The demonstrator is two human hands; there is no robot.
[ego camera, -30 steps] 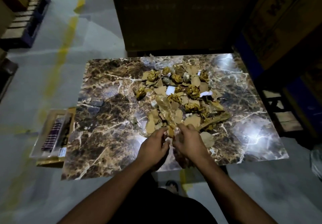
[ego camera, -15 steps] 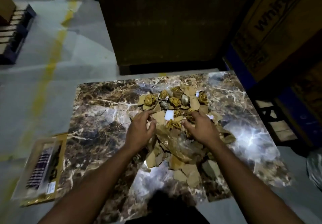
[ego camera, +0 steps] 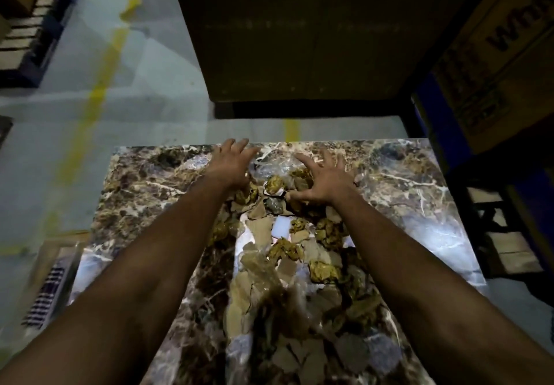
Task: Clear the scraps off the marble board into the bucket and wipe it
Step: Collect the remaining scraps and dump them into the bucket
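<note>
A large brown cardboard box (ego camera: 299, 31) stands on the grey floor (ego camera: 135, 100) beyond the far edge. A yellow floor stripe (ego camera: 99, 76) runs diagonally at left. A printed carton (ego camera: 494, 64) sits at right, a dark pallet (ego camera: 33, 34) far left.

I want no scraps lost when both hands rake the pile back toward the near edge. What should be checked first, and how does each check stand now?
1. Left hand beyond the scraps, fingers spread: ok.
2. Right hand beyond the pile's far end: ok, though gold wads lie under its palm.
3. Both hands empty: ok.
4. Marble board beside the pile free of stray pieces: ok.
5. Bucket placed to catch them: cannot tell, none in view.
6. Wiping cloth within reach: cannot tell.
</note>
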